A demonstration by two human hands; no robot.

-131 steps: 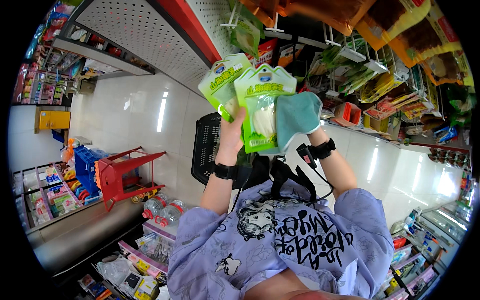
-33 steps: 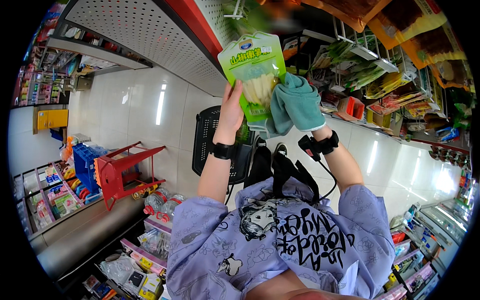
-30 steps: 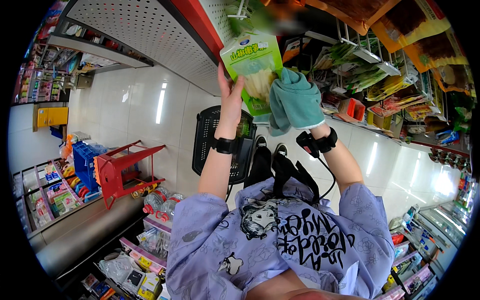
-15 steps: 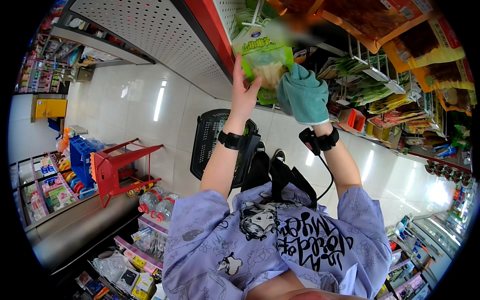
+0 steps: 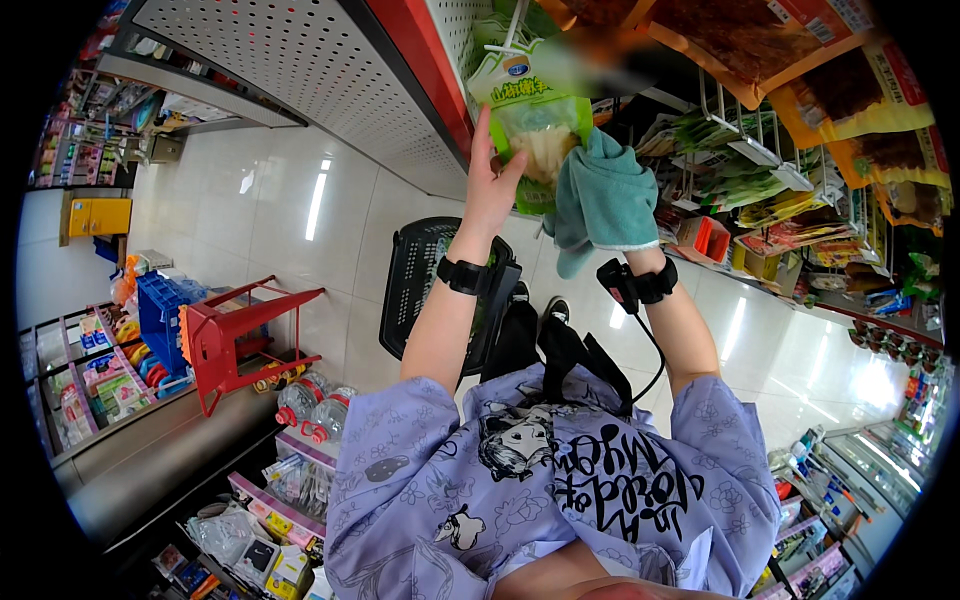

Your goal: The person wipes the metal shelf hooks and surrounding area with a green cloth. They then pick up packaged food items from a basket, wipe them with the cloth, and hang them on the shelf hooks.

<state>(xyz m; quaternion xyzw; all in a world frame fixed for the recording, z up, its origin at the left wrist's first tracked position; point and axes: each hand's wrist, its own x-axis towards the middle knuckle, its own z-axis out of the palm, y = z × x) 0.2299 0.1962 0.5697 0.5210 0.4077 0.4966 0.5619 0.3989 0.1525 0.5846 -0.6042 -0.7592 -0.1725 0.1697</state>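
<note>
My left hand [image 5: 490,180] grips a green snack packet [image 5: 545,140] by its left edge, the thumb over the clear window and the fingers along the side. Pale pieces show through that window. The packet hangs upright at the end of a metal hook [image 5: 515,30] on the shelf. A teal cloth [image 5: 606,195] is bunched in my right hand, covering its fingers. It presses on the packet's lower right edge, and a loose corner of it dangles below.
A black basket [image 5: 405,285] stands on the floor by my feet. A white perforated shelf panel [image 5: 290,60] with a red edge rises at the left. More hanging packets [image 5: 740,150] fill the right. A red stool [image 5: 225,345] stands farther left, near water bottles [image 5: 325,412].
The cloth has shifted on my right hand, and a corner of it now drops lower on the left side. The packet has moved slightly down and to the right.
</note>
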